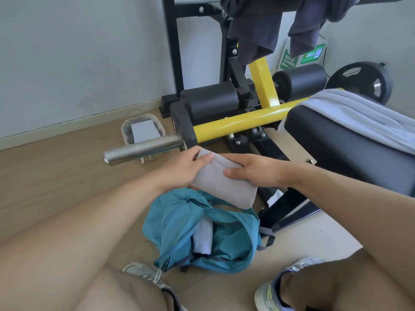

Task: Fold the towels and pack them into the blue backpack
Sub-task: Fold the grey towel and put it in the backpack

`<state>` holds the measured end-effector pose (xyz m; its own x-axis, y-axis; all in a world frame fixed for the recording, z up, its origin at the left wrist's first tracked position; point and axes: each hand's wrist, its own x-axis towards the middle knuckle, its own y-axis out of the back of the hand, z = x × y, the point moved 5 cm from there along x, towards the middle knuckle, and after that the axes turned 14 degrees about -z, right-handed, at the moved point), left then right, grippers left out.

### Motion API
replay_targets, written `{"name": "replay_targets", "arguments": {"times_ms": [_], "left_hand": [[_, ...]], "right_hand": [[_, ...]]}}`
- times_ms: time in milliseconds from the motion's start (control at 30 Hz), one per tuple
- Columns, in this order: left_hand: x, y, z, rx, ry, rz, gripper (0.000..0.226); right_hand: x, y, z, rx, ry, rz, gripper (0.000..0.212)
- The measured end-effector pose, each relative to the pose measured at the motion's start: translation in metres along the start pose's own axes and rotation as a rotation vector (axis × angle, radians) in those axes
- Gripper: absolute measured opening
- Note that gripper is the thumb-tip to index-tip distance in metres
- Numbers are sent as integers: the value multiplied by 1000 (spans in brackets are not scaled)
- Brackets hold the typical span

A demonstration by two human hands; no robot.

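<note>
A folded grey towel hangs in the air just above the blue backpack. My left hand grips its far left end, thumb on top. My right hand holds its right side with fingers curled over the edge. The backpack lies open on the floor between my feet, and a folded white towel shows inside its opening. Another pale towel lies spread over the black bench pad at the right.
A black and yellow gym machine stands right behind the backpack, its steel bar poking left at hand height. A small basket sits by the wall. Dark clothes hang from the frame. My shoes flank the backpack.
</note>
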<state>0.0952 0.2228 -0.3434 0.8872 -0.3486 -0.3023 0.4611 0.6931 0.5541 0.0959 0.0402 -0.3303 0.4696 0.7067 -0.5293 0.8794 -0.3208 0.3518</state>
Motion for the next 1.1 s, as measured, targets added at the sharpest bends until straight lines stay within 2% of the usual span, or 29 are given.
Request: {"name": "replay_targets", "arguments": {"times_ms": [133, 233, 300, 367, 533, 633, 733, 867, 967, 1033, 1100], "left_hand": [[5, -3, -5, 88, 50, 10, 35], [9, -5, -18, 11, 80, -21, 35], [9, -8, -30, -108, 159, -43, 43], [5, -15, -46, -96, 293, -105, 56], [-24, -37, -112, 357, 638, -407, 69], [-53, -55, -140, 558, 769, -534, 78], [-72, -76, -153, 591, 788, -606, 81], [-81, -98, -164, 412, 772, -600, 110], [-80, -113, -156, 294, 692, -647, 117], [-80, -119, -151, 373, 698, -647, 105], [-76, -120, -153, 514, 677, -554, 80]], "right_hand": [[8, -3, 3, -99, -52, 14, 52], [13, -5, 5, -152, -88, 30, 57], [17, -9, 10, -233, -139, 19, 57], [19, -13, 17, -342, -207, -10, 57], [30, -22, 42, -460, -341, -33, 57], [42, -40, 68, -515, -393, -53, 58], [50, -62, 96, -569, -439, -113, 56], [58, -87, 114, -610, -484, -153, 48], [67, -101, 120, -571, -473, -167, 39], [72, -106, 123, -547, -462, -160, 41], [78, -110, 125, -527, -445, -144, 38]]}}
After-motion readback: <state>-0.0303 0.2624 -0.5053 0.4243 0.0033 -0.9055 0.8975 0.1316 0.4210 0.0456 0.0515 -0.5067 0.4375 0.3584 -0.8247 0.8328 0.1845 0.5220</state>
